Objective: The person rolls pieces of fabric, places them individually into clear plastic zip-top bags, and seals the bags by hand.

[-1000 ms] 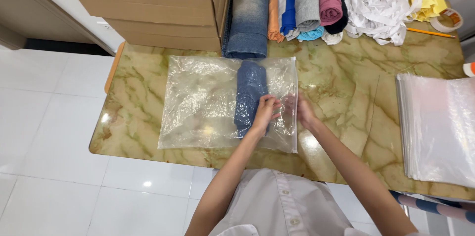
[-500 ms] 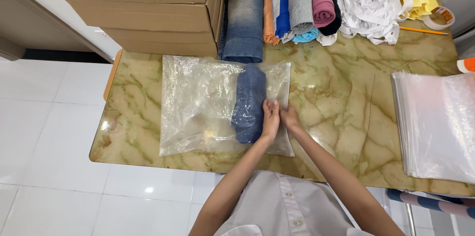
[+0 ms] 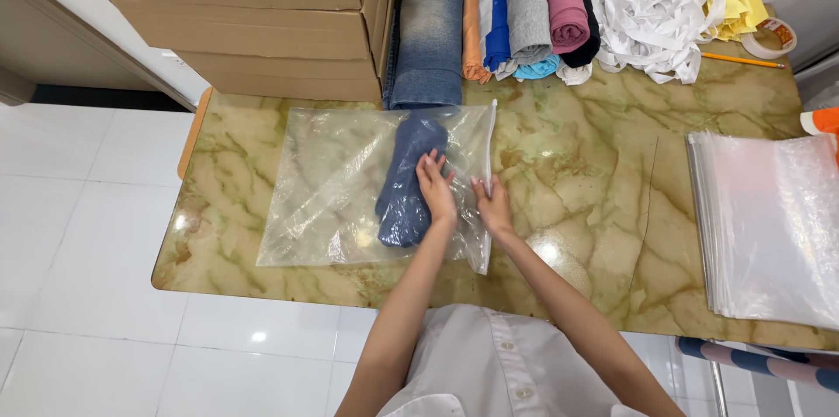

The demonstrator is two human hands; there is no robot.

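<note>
While I am leaning over the table [image 3: 612, 207], these lines take the clear bag as the landmark.
Clear bag [image 3: 350, 181]: it is lying flat on the table, its zip edge [image 3: 489, 146] on the side towards my right hand.
Rolled denim [image 3: 406, 181]: it is sitting inside the bag, just behind the zip edge.
Left hand [image 3: 435, 191]: it is pressing down flat, fingers spread, on the roll through the plastic, gripping nothing.
Right hand [image 3: 494, 205]: it is resting on the zip edge; whether it is pinching the zip I cannot tell.
Risk: I judge the roll could be bulging against the opening, so the zip might be catching or trapping air.
Other things: folded clothes [image 3: 524, 6] and cardboard boxes [image 3: 262, 15] are lying beyond the bag, spare bags [image 3: 769, 225] well off to its right.
</note>
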